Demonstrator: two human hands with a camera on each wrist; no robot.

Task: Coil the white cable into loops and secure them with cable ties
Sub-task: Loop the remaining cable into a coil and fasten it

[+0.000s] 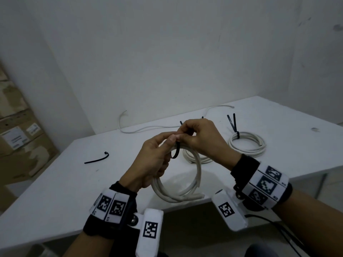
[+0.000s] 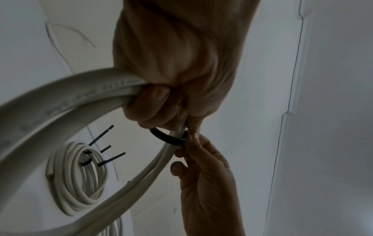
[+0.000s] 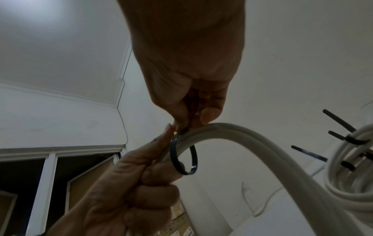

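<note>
While both hands (image 1: 178, 143) meet raised, fingers pinch the black tie (image 1: 176, 152).

cable tie (image 1: 176, 152) ends hidden by fingers (image 1: 187, 132)

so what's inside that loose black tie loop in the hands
Inside the black tie loop, the strands of the held white coil pass through, with slack around them. The right hand covers the tie's fastening point, so it cannot be seen.

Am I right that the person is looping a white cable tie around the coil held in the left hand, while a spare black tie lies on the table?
Not quite: the cable tie around the coil held by the left hand is black, as the right wrist view shows. The spare black tie does lie on the table.
</note>
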